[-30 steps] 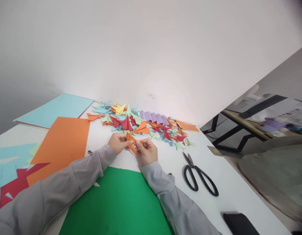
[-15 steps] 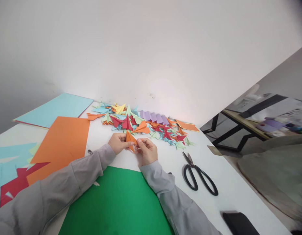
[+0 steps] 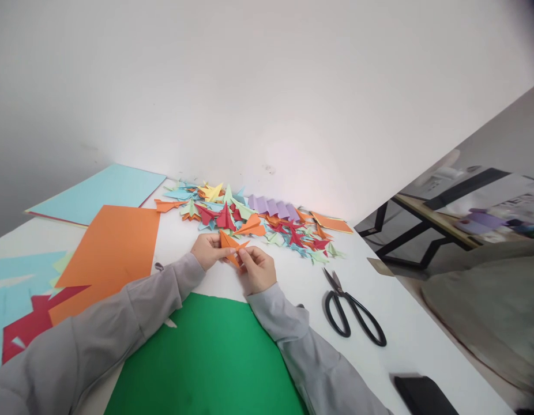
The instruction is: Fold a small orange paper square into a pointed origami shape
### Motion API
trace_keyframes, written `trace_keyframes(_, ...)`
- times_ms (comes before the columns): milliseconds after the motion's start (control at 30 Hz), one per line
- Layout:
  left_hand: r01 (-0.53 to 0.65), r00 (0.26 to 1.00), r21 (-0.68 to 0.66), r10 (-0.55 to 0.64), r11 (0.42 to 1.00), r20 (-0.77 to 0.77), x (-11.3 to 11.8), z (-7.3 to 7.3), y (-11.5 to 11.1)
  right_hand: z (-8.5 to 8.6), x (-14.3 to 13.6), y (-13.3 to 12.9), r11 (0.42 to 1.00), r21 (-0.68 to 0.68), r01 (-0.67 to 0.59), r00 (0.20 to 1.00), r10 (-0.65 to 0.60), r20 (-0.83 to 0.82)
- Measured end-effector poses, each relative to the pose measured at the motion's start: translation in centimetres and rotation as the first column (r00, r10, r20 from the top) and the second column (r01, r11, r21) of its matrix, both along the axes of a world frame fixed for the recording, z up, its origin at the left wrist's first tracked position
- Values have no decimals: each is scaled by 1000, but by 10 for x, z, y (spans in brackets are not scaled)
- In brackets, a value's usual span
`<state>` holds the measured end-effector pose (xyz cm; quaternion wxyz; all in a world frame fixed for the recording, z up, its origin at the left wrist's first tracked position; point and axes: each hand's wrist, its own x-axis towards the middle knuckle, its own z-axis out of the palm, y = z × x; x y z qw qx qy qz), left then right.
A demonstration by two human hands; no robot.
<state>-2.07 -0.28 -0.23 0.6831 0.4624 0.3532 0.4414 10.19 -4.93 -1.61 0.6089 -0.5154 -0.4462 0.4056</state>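
Observation:
An orange paper plane point(image 3: 229, 244) is pinched between both hands just above the white table. My left hand point(image 3: 207, 252) grips it from the left, thumb on top. My right hand point(image 3: 258, 268) closes thumb and fingers on its near right side, where a pointed wing sticks out. Just beyond lies another orange paper plane point(image 3: 251, 225), at the front of a pile of small folded planes point(image 3: 226, 217) in red, green, blue, yellow and orange. The fingers hide part of the held plane.
A green sheet point(image 3: 206, 357) lies under my forearms. Orange sheets point(image 3: 113, 245), a light blue stack point(image 3: 98, 193) and red scraps point(image 3: 31, 325) are at left. Black-handled scissors point(image 3: 353, 308) and a black flat object point(image 3: 424, 395) lie at right. Purple pleated paper point(image 3: 273, 207) leans near the wall.
My right hand has shifted slightly left and down along the orange paper plane, and more of its right wing shows. My left hand has stayed nearly still.

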Motion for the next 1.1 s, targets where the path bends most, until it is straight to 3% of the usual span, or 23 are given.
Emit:
trace_keyframes(500,16,1000,43,-15,999,-24,0,-2,1,-3,0,1,1000,24,-3,996,1,88)
trace_keyframes(867,14,999,33,-13,999,-29,0,-1,1,2,-1,-1,1000,-10,-19,1000,19,12)
trace_keyframes(1100,8,999,37,-7,999,-38,0,-3,2,-3,0,1,999,13,-53,996,54,-67)
